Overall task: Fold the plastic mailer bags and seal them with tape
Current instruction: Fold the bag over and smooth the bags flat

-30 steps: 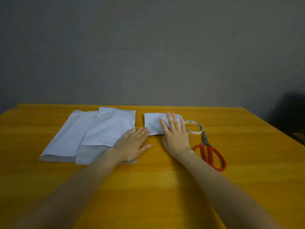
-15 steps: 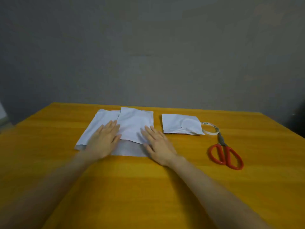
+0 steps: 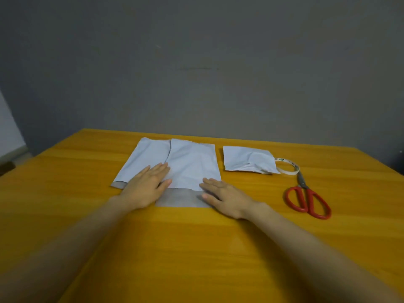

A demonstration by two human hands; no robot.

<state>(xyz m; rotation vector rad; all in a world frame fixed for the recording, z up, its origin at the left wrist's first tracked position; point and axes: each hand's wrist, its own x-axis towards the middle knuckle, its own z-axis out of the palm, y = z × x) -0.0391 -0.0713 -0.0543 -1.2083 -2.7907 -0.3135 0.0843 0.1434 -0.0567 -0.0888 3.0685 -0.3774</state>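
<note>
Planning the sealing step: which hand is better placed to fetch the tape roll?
Right, likely. The tape roll lies beyond the folded bag, on the side of the right hand; the left hand would have to cross.

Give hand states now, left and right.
Left hand: open, flat on the mailer bags.
Right hand: open, flat on the top mailer bag.

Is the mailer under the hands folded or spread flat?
Spread flat: the top mailer lies full length, its grey flap not turned over.

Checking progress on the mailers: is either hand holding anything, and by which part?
Nothing is gripped; the left hand and right hand rest flat on the near ends of the white plastic mailer bags.
</note>
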